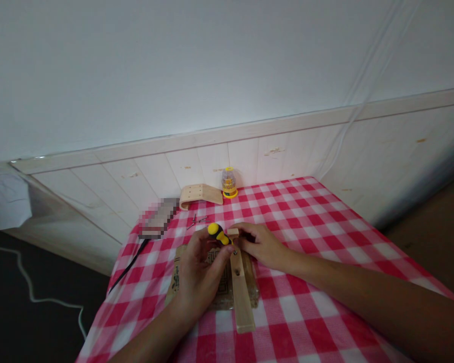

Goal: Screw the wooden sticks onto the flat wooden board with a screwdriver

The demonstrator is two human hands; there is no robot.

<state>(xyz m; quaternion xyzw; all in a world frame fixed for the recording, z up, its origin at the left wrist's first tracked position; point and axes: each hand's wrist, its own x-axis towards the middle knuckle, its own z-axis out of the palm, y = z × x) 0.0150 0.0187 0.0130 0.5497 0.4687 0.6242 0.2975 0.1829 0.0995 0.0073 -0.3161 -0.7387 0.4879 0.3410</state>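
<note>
While the left hand [202, 272] closes around the yellow-and-black screwdriver [218, 235] just below the middle of the frame, its forearm comes up from the bottom edge, left of centre, with the wrist bent slightly inward. The thumb and fingers wrap the handle, and the tool leans down to the right, its tip meeting the upper part of a wooden slat [241, 287]. The right hand [263, 245] lies palm-down just to the right, its arm stretching in from the lower right corner. Its fingertips touch the slat's far end, though whether they pinch it or merely press on it cannot be told. The two hands sit close together, almost touching over that end.

The slat lies lengthwise, pointing away from the camera, on a flat brown board [219, 295] that rests on the red-and-white checked tablecloth [306, 217]. A few dark screws [199, 220] lie loose just above the hands. Further up, near the wall, sit a curved wooden piece [200, 194] and a small yellow-based jar [229, 184]. A black cable [130, 264] trails off the cloth's left edge.
</note>
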